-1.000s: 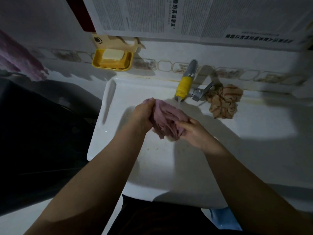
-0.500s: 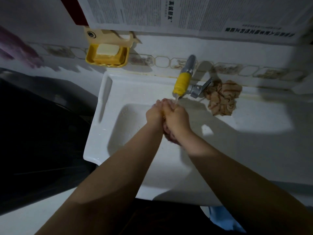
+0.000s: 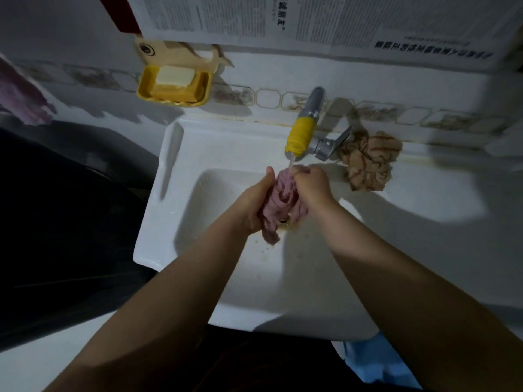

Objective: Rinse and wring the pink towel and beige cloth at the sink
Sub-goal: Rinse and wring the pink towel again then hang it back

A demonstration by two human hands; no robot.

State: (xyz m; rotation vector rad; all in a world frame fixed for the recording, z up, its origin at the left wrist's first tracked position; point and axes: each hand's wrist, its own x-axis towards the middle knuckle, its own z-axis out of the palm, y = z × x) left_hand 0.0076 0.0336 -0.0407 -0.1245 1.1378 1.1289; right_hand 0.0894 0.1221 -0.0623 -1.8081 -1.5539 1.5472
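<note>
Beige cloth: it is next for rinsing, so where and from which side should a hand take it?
Probably pinch the raised folds at the top of the beige cloth, coming from above on its right: it lies crumpled on the sink ledge, with the tap close on its left.

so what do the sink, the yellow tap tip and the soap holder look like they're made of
Sink: probably glazed ceramic, white and glossy with soft highlights.
Yellow tap tip: looks like ribbed plastic or rubber, matte, fitted over a grey metal spout.
Soap holder: likely moulded plastic, uniformly yellow with a slight sheen.
</note>
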